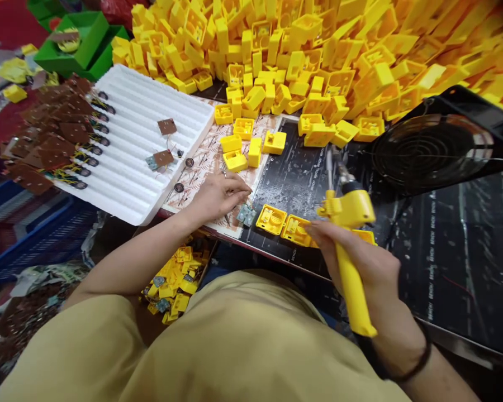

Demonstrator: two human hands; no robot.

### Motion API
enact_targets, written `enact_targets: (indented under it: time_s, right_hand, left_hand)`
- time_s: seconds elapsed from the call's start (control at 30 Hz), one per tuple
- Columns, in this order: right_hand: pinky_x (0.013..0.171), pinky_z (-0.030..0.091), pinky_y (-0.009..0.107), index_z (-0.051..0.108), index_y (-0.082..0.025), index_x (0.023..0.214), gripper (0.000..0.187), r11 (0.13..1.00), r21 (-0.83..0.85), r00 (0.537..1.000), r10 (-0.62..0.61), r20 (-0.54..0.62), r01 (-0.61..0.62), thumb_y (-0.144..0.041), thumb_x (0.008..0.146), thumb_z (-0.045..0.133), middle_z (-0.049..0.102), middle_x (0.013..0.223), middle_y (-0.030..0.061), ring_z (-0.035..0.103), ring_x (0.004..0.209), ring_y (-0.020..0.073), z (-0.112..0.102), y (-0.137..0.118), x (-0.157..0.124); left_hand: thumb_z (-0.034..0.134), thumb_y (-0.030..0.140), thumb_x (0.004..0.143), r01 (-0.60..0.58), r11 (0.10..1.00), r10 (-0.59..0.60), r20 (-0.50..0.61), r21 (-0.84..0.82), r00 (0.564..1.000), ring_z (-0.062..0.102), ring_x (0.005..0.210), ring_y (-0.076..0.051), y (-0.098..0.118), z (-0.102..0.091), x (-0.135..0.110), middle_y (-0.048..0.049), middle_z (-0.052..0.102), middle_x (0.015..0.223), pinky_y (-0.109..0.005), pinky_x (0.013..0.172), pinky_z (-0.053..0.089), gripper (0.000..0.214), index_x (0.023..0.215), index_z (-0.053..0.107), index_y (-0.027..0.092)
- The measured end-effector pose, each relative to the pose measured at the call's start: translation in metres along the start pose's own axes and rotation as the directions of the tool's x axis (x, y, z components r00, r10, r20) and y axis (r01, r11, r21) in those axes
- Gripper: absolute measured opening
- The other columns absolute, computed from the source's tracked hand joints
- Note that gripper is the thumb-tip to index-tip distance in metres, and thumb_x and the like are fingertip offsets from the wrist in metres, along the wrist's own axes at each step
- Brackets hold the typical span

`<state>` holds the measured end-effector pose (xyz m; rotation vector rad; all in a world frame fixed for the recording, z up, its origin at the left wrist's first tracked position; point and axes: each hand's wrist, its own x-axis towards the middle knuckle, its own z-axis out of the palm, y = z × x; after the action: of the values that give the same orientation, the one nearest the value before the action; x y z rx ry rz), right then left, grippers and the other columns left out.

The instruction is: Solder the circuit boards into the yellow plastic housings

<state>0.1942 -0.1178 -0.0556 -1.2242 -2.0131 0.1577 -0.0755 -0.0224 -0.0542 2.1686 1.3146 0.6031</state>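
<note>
My right hand (360,262) is wrapped round the handle of a yellow soldering gun (352,279), whose metal tip points away from me over the black board. Thumb and fingertips together, my left hand (223,195) is closed just above a small greenish circuit board (246,215); whatever it pinches is too small to make out. To the right of that circuit board lies an open yellow plastic case (271,219) with parts inside. A second yellow case (297,230) sits beside it, and more in the row are partly hidden behind my right hand.
A large heap of yellow cases (276,56) covers the back. At left, a white ridged foam tray (138,123) carries brown circuit boards (54,134) with wired round parts. A black fan (436,145) stands at right. Below the table edge is a box of yellow pieces (180,279).
</note>
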Motion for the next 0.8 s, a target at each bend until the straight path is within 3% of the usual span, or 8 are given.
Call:
enact_targets:
  time_s: [0.13,0.2,0.27,0.37,0.5,0.6,0.7,0.8]
  right_hand:
    - [0.092,0.055,0.042,0.056,-0.022,0.119,0.036,0.993,-0.033,0.992,-0.115,0.053,0.116,-0.043,0.092,0.066,0.07,0.092,0.003,0.07,0.084,0.0217,0.024,-0.003,0.018]
    - [0.099,0.052,0.046,0.052,-0.021,0.122,0.037,0.989,-0.042,0.987,-0.141,0.08,0.145,-0.044,0.094,0.063,0.07,0.095,0.0041,0.069,0.084,0.0212,0.033,-0.004,0.021]
    - [0.097,0.052,0.043,0.05,-0.022,0.124,0.033,0.987,-0.055,0.985,-0.147,0.092,0.153,-0.035,0.096,0.061,0.07,0.096,0.0039,0.067,0.08,0.0189,0.038,-0.005,0.023]
    - [0.093,0.052,0.04,0.05,-0.021,0.125,0.034,0.986,-0.082,0.986,-0.139,0.088,0.146,-0.028,0.094,0.063,0.069,0.093,0.0034,0.066,0.077,0.0178,0.04,-0.005,0.024]
    - [0.097,0.051,0.044,0.052,-0.019,0.125,0.043,0.984,-0.111,0.99,-0.133,0.051,0.138,-0.037,0.09,0.069,0.07,0.099,0.007,0.068,0.082,0.0206,0.034,-0.003,0.024]
    - [0.088,0.055,0.037,0.056,-0.02,0.119,0.045,0.988,-0.104,0.991,-0.117,-0.06,0.11,-0.038,0.084,0.077,0.072,0.099,0.0069,0.069,0.085,0.0203,0.018,-0.006,0.023]
    - [0.069,0.054,0.026,0.063,-0.021,0.107,0.035,0.99,-0.04,0.98,-0.136,-0.143,0.132,-0.022,0.078,0.082,0.073,0.084,0.0004,0.068,0.069,0.0136,-0.005,-0.011,0.019]
    - [0.059,0.052,0.023,0.066,-0.019,0.109,0.026,0.985,0.031,0.975,-0.164,-0.151,0.171,-0.021,0.085,0.076,0.073,0.08,0.0003,0.065,0.059,0.0107,-0.024,-0.011,0.013]
  left_hand:
    - [0.059,0.034,0.089,0.069,0.916,-0.06,0.037,-0.395,0.998,0.065,0.071,-0.013,0.003,0.006,0.008,-0.0057,0.074,0.085,-0.024,0.068,0.049,0.022,0.091,0.068,0.014]
    - [0.056,0.036,0.09,0.095,0.873,-0.049,0.108,-0.479,0.993,0.062,0.064,-0.011,0.009,0.003,0.012,-0.0042,0.072,0.079,-0.021,0.061,0.047,0.024,0.09,0.064,0.014]
    - [0.056,0.032,0.089,0.067,0.903,0.002,0.161,-0.425,0.987,0.062,0.064,-0.011,0.017,0.0,0.014,-0.0021,0.071,0.074,-0.021,0.062,0.046,0.02,0.087,0.064,0.014]
    - [0.059,0.025,0.089,-0.088,0.988,0.113,0.204,-0.13,0.972,0.066,0.075,-0.014,0.028,0.0,0.019,-0.0026,0.073,0.078,-0.024,0.071,0.047,0.016,0.087,0.071,0.016]
    - [0.062,0.023,0.09,-0.223,0.956,0.162,0.288,0.192,0.944,0.069,0.083,-0.02,0.036,0.003,0.026,-0.0063,0.076,0.084,-0.028,0.072,0.046,0.016,0.094,0.076,0.017]
    - [0.066,0.023,0.089,-0.182,0.959,0.104,0.326,0.217,0.94,0.068,0.074,-0.017,0.039,0.001,0.031,-0.005,0.075,0.079,-0.026,0.067,0.045,0.014,0.094,0.076,0.015]
    - [0.068,0.02,0.087,-0.155,0.967,0.072,0.367,0.203,0.927,0.066,0.069,-0.014,0.042,-0.007,0.033,-0.0025,0.075,0.075,-0.022,0.065,0.044,0.009,0.089,0.076,0.015]
    - [0.063,0.013,0.087,-0.2,0.966,0.11,0.442,0.163,0.89,0.068,0.074,-0.012,0.044,-0.015,0.033,-0.0012,0.077,0.082,-0.021,0.072,0.046,0.014,0.092,0.076,0.017]
